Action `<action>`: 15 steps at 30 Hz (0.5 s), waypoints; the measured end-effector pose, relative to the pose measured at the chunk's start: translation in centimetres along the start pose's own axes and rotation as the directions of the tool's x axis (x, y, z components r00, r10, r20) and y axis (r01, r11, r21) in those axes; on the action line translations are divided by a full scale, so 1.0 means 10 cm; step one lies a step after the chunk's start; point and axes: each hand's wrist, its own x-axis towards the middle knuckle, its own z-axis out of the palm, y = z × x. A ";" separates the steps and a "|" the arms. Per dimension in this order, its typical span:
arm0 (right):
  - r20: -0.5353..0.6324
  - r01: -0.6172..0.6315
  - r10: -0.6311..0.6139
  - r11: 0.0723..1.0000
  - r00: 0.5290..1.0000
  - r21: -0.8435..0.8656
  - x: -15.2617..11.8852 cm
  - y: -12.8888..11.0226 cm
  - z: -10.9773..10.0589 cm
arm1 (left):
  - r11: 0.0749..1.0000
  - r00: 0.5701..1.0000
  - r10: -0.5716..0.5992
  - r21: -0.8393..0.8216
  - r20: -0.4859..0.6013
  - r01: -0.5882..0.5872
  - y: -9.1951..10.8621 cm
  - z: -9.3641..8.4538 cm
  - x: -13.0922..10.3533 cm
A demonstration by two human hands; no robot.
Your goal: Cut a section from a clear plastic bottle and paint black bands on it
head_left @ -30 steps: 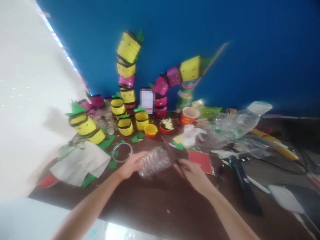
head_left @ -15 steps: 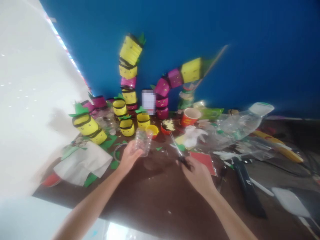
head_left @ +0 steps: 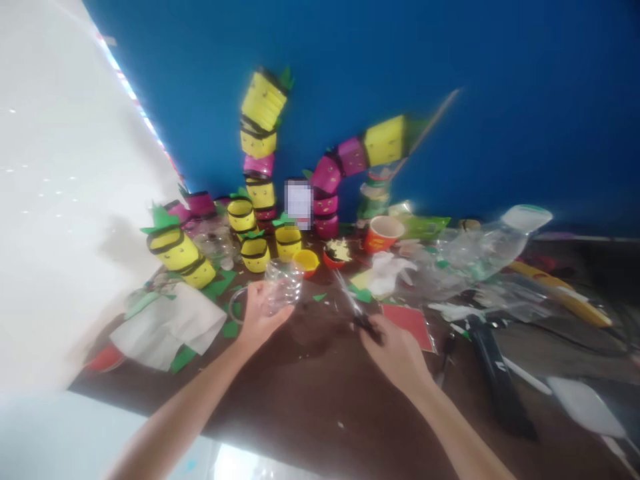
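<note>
My left hand [head_left: 261,321] is wrapped round a clear ribbed plastic bottle piece [head_left: 285,283], held tilted above the table. In my right hand [head_left: 395,350] is a pair of scissors [head_left: 353,303], their blades pointing away from me and to the left, apart from the plastic. Whether the blades are spread is too blurred to tell. Just beyond the bottle piece are a yellow bowl [head_left: 309,262] and yellow cups with black bands [head_left: 255,256]. A roll of tape [head_left: 237,308] lies by my left wrist.
Stacked yellow and magenta cups [head_left: 259,143] rise against the blue wall [head_left: 375,60]. On the right are a red paper cup [head_left: 384,233], red sheet [head_left: 410,327], large clear bottle [head_left: 493,250] and black tool [head_left: 503,380]. White cloth [head_left: 170,323] lies left on the brown table [head_left: 300,400].
The bottle piece has turned and tilted in my left hand, whose fingers have shifted round it. My right hand and the scissors have barely moved.
</note>
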 end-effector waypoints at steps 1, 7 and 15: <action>0.004 0.002 -0.002 1.000 1.000 -0.007 0.00 0.00 0.00 | 1.000 1.000 -0.001 -0.022 0.016 0.001 -0.01 0.00 0.00; 0.009 0.008 -0.008 1.000 1.000 -0.026 0.01 -0.02 0.00 | 0.998 0.997 0.050 -0.048 0.056 -0.047 -0.05 -0.02 0.04; 0.016 0.002 -0.003 1.000 1.000 0.023 0.00 -0.02 0.01 | 0.998 0.994 0.013 -0.070 0.108 -0.005 0.04 0.01 0.02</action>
